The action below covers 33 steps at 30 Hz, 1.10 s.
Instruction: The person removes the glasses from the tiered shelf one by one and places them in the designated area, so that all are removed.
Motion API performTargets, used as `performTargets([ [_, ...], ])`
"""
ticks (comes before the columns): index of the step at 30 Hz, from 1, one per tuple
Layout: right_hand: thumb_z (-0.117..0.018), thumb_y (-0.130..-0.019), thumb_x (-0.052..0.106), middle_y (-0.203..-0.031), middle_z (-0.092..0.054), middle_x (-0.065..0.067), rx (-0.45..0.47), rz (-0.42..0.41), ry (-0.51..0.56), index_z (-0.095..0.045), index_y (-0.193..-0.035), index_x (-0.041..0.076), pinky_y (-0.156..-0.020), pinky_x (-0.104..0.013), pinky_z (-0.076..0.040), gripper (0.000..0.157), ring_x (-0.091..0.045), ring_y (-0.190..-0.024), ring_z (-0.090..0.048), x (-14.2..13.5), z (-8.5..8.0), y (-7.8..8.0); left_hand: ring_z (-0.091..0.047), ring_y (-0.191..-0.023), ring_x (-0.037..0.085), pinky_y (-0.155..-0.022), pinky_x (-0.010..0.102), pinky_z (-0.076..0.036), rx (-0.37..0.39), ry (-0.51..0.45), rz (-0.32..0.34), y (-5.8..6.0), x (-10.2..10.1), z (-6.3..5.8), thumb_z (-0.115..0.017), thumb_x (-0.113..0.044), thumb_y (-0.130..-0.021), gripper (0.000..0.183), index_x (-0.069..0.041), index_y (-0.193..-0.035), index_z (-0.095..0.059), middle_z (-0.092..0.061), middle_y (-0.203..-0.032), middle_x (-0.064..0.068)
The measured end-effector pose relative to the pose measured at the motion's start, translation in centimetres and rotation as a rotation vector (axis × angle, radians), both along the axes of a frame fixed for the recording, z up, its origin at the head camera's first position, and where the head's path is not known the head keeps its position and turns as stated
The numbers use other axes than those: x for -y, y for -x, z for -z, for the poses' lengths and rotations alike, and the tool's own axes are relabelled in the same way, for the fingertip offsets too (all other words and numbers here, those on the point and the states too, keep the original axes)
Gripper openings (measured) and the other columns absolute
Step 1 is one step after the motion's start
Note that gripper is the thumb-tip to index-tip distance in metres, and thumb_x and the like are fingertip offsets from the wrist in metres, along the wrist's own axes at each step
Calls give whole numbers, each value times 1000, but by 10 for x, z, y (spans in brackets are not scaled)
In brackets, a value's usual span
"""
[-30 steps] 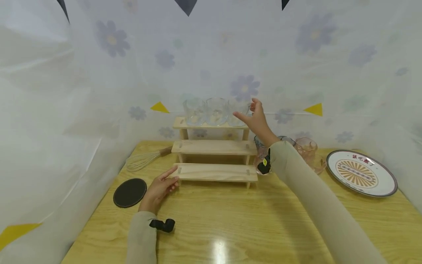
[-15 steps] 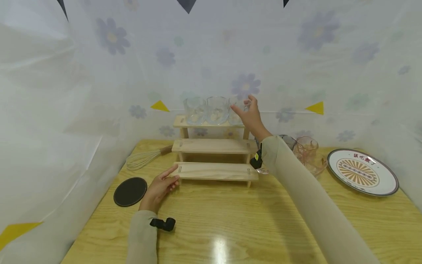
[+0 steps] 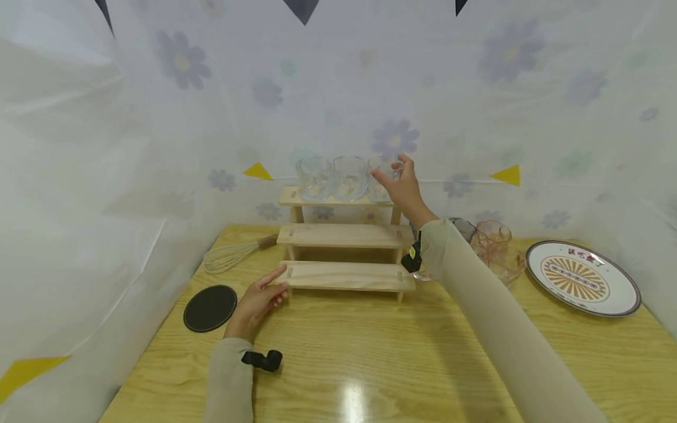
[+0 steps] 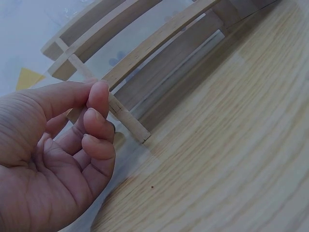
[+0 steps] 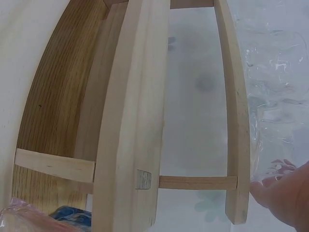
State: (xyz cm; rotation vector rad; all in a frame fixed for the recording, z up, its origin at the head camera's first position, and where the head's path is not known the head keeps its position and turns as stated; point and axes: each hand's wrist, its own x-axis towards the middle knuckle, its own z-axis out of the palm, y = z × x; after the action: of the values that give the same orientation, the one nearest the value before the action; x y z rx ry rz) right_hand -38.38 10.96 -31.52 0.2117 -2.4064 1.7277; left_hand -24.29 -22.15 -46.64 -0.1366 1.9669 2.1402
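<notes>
A stepped wooden rack [image 3: 344,235] of three tiers stands on the table. Clear glass mugs line its top tier: a left mug [image 3: 315,179], a middle mug [image 3: 349,179] and a right mug [image 3: 378,183]. My right hand [image 3: 406,191] holds the right mug at its right side, thumb in front and fingers curled behind. In the right wrist view only the thumb side of that hand [image 5: 285,193] shows, beside the top tier. My left hand [image 3: 257,302] pinches the left end of the lowest tier between thumb and index finger; its other fingers are loosely curled.
A whisk [image 3: 238,254] and a black round coaster [image 3: 210,308] lie on the left. Right of the rack stand pink glassware [image 3: 492,241] and a dark-tinted glass [image 3: 463,228], partly behind my right sleeve. A patterned plate [image 3: 582,279] lies at the far right.
My right hand has shifted slightly left and closed in on the right mug, then stayed there. My left hand has kept its place on the lowest tier.
</notes>
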Motion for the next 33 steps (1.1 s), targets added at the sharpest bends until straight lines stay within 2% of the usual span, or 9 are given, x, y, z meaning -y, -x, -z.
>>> performTargets([
  [7, -65, -84, 52, -141, -35, -8, -10, 25, -29, -13, -150, 14, -101, -45, -35, 92, -27, -129, -36, -4, 1, 0, -52, -60, 8, -55, 20, -42, 16, 7, 6, 1, -4, 0, -62, -12, -92, 55, -19, -143, -44, -64, -70, -1],
  [14, -68, -81, 55, -138, -39, -7, -11, 42, -37, -18, -150, 15, -103, -46, -33, 94, -25, -131, -35, -11, 1, -8, -52, -60, 8, -56, 19, -42, 27, 6, 17, 1, -6, -2, -63, -12, -92, 55, -19, -144, -44, -64, -70, -1],
  [20, -69, -79, 55, -137, -41, -9, -66, -1, -28, -21, -149, 13, -101, -47, -34, 95, -25, -127, -37, -22, 3, -18, -51, -60, 8, -56, 20, -42, 18, 20, -1, 5, -3, 3, -64, -15, -91, 54, -22, -142, -46, -64, -72, 0],
  [24, -69, -79, 55, -137, -42, -9, -63, -23, -15, -22, -149, 12, -98, -47, -35, 95, -25, -130, -34, -30, 2, -26, -51, -61, 9, -56, 21, -42, 9, 33, -10, 5, -1, 3, -64, -15, -91, 55, -22, -142, -46, -64, -73, 1],
  [33, -70, -81, 49, -137, -42, -12, -67, -39, -49, -22, -148, 8, -106, -51, -27, 92, -28, -139, -24, -56, 2, -50, -50, -60, 9, -56, 21, -41, 17, 36, -1, 6, 1, 6, -63, -15, -92, 55, -22, -143, -45, -63, -71, 0],
])
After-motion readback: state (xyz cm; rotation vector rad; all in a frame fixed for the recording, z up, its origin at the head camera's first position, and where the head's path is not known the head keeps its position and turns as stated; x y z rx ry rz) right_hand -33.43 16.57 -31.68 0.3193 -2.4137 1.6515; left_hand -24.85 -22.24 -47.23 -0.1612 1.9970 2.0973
